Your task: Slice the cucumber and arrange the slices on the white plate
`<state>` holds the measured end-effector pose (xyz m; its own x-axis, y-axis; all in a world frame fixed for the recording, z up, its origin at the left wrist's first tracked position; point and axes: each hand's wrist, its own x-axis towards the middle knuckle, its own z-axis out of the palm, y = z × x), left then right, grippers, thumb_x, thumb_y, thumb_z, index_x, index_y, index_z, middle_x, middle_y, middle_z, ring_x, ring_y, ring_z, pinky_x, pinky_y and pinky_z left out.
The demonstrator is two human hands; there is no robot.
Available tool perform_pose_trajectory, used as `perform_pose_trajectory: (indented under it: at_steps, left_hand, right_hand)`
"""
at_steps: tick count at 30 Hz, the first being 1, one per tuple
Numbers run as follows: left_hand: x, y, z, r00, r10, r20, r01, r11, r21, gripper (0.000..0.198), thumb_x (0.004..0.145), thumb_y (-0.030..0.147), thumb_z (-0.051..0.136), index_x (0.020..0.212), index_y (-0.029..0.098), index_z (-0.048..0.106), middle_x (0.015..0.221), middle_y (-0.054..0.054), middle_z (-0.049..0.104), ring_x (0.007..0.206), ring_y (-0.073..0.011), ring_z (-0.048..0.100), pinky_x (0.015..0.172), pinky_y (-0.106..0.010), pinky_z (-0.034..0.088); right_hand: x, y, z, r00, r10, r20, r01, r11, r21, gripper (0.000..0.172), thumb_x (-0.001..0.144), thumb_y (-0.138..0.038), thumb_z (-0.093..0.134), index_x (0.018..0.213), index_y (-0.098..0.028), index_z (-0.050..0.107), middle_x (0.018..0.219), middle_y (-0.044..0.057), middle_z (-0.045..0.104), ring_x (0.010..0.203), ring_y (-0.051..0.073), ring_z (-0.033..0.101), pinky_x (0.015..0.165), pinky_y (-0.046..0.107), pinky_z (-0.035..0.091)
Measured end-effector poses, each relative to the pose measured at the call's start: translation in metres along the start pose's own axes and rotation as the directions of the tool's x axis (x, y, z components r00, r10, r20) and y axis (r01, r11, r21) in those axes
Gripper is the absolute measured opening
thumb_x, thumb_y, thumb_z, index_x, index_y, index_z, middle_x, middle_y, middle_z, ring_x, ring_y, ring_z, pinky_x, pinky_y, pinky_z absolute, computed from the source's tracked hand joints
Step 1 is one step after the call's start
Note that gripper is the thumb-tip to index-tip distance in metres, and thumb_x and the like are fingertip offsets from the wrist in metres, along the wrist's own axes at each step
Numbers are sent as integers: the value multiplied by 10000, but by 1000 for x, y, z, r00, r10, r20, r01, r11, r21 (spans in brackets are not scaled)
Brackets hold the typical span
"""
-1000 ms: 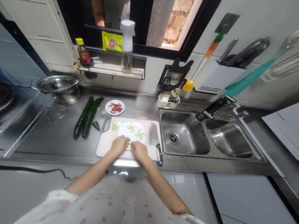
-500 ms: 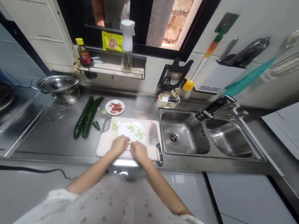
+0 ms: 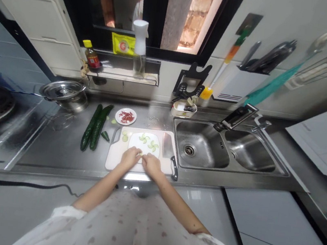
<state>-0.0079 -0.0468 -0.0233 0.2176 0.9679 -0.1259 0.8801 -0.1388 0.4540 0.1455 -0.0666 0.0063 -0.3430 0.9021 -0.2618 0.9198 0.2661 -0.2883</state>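
My left hand (image 3: 131, 158) and my right hand (image 3: 151, 165) meet over the near edge of a white plate (image 3: 134, 140). Their fingertips are pinched together around a small cucumber slice (image 3: 141, 156), mostly covered by the fingers. Pale green cucumber slices lie fanned in two pinwheel shapes on the plate: one pinwheel (image 3: 144, 137) left of centre, another pinwheel (image 3: 153, 146) to the right. Beneath the plate is a white cutting board (image 3: 113, 159). A few loose cucumber slices (image 3: 125, 136) rest at its left, and a black-handled knife (image 3: 174, 168) lies along its right side.
Two whole cucumbers (image 3: 96, 128) and a cut cucumber end (image 3: 105, 136) lie left of the board. Behind it stands a small plate of red pieces (image 3: 126, 116). A lidded steel pot (image 3: 65, 94) is far left; a double sink (image 3: 203, 145) adjoins on the right.
Both hands stay at the plate's near edge with the cucumber slice between them, and only the fingers shift slightly. The view tilts a little.
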Motion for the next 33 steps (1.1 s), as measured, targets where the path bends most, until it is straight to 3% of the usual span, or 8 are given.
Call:
perform_pose_trajectory:
  at_steps: [28, 33]
  left_hand:
    - [3, 4, -5, 1000, -20, 13, 20, 1000, -15, 280, 863, 288, 522, 1102, 221, 653, 1012, -62, 641, 962, -193, 583, 821, -270, 418]
    - [5, -5, -8, 987, -120, -105, 103, 982, -159, 270, 853, 261, 501, 1046, 193, 677, 993, -63, 680, 886, -183, 603, 794, -262, 420]
  right_hand:
    - [3, -12, 2, 997, 71, 28, -68, 993, -101, 336, 960, -263, 334, 1155, -205, 601, 1053, 111, 601, 965, 211, 559, 752, 294, 411]
    - [5, -11, 5, 998, 57, 31, -53, 991, -122, 340, 956, -258, 329, 1169, -206, 589, 1044, 117, 605, 933, 224, 565, 731, 311, 422]
